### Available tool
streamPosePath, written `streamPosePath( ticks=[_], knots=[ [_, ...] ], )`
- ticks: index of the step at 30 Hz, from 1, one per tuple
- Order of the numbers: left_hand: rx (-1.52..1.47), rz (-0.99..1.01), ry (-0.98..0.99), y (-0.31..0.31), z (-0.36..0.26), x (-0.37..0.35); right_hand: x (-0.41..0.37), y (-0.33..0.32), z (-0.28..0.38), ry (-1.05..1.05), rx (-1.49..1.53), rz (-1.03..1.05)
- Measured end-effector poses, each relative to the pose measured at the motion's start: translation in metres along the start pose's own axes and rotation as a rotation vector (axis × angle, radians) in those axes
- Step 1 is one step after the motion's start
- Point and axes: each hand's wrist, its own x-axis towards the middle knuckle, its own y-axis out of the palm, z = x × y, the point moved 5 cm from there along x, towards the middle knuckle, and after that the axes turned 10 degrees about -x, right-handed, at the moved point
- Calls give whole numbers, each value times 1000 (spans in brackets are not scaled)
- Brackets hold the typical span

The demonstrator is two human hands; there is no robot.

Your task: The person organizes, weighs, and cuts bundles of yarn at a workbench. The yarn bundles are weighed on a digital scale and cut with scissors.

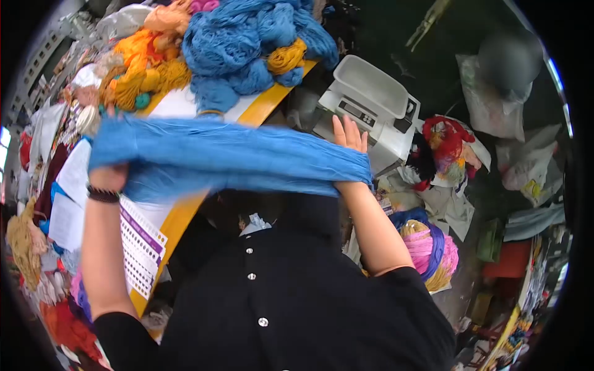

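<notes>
A skein of blue yarn (241, 154) is stretched sideways in front of my chest, looped around both hands. My left hand (110, 178) holds its left end; the yarn covers most of that hand, and only the fingertips show above. At the other end, my right hand (351, 136) passes through the loop and holds it taut, fingers stretched upward past the yarn and the palm hidden. Behind the skein, a large heap of blue yarn (241, 43) lies on the yellow-edged table (269, 102), with a mustard yarn bundle (287, 57) on it.
A scale (371, 99) with a grey tray stands beyond my right hand. Printed sheets (139, 247) lie on the table at left. Orange yarn (137, 49) and mixed bundles crowd the left side. A pink and purple yarn ball (428, 247) and plastic bags (495, 99) are at right.
</notes>
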Motion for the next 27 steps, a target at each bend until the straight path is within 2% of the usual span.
streamPosePath(
  ticks=[1,2,3,4,5,6,7,8,9,10,11,12,13,16,17,20,22,23,25,26,27],
  knots=[
    [-50,-160,-34,-12,14,-3,4,-4,3,2,45,107],
    [43,-74,-39,-48,33,12,-1,-5,10,0,87,232],
    [607,87,44,-66,55,23,3,-4,13,79,225,273],
    [794,171,106,-48,64,19,13,-6,22,163,303,246],
    [974,247,184,-29,72,15,24,-19,39,95,390,238],
    [791,235,196,21,71,-16,28,-30,53,27,484,242],
    [283,175,76,36,68,-21,30,-36,62,-146,466,109],
    [313,226,-10,2,59,-9,42,-75,51,-257,427,81],
    [347,278,-95,-32,50,3,42,-60,23,-100,349,292],
    [574,215,59,-5,27,-19,37,-39,-3,59,262,495],
    [597,203,-68,-34,38,-19,18,-20,-10,-24,131,331],
    [361,24,6,-73,60,-14,9,-12,-15,-33,118,352],
    [324,-21,0,-67,64,-25,-1,-7,-18,-38,104,386],
    [298,-48,20,-37,70,-40,13,-13,-23,179,359,597],
    [295,-27,43,-32,69,-43,15,-22,-22,96,375,392],
    [230,-16,68,-17,65,-55,28,-15,-20,503,1264,399],
    [207,14,-27,-15,83,-67,43,-38,-3,588,1944,363],
    [178,28,-73,-6,95,-77,56,-60,14,637,2070,412],
    [487,-60,-743,43,118,-117,71,-93,40,439,2343,541],
    [569,185,-832,71,122,-143,78,-106,55,354,2523,576],
    [596,438,-1028,47,151,-157,82,-116,69,365,2530,591]
  ],
)
